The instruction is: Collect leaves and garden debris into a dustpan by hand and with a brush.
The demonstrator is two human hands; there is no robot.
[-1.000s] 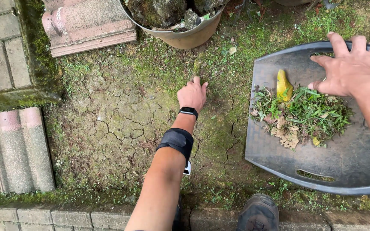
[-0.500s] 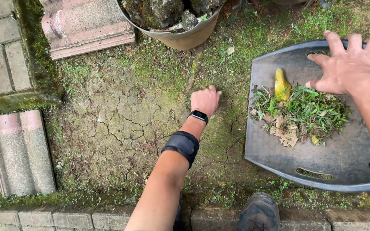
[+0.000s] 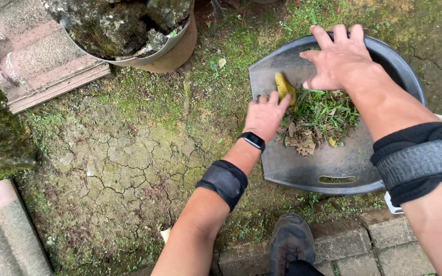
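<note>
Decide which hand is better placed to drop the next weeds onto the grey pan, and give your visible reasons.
Probably the left hand: it sits at the grey pan edge, beside the weed pile and nearest the mossy ground. The right hand lies spread flat on the pan, seemingly steadying it.

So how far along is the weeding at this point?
Done: a pile of pulled weeds with a yellow leaf lies in the grey dustpan. In hand: the left hand is at the pile's edge while the right hand rests on the pan. Left: green growth remains beside the pot.
</note>
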